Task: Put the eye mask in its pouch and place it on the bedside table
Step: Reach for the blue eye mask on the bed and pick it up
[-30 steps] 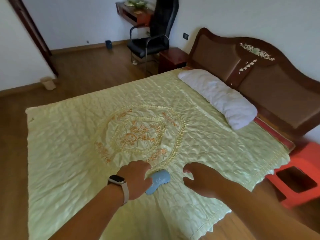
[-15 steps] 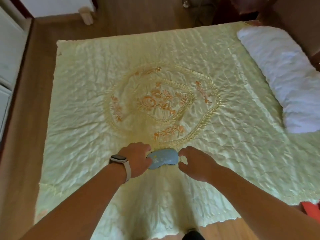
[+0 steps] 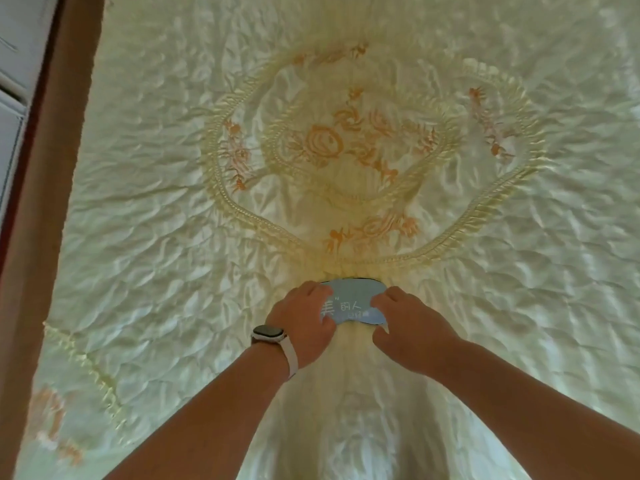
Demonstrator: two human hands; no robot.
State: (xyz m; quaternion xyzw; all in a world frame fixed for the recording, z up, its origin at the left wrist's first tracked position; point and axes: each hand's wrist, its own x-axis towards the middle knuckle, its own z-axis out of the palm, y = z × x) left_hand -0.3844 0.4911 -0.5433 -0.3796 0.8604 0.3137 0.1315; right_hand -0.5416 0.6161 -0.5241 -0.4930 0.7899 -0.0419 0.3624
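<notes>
A light blue eye mask with white printed characters lies flat on the pale yellow quilted bedspread, near the bed's front edge. My left hand, with a watch on the wrist, grips the mask's left end. My right hand pinches its right end, thumb under the lower edge. Both ends of the mask are covered by my fingers. No pouch and no bedside table are in view.
The bedspread carries an orange embroidered flower medallion beyond the mask. A strip of wooden floor runs along the bed's left side, with white furniture beyond it.
The view has tilted down and closed in on the bed; pillow, headboard and chair are out of frame. My right hand has reached the mask, and both hands now hold its ends.
</notes>
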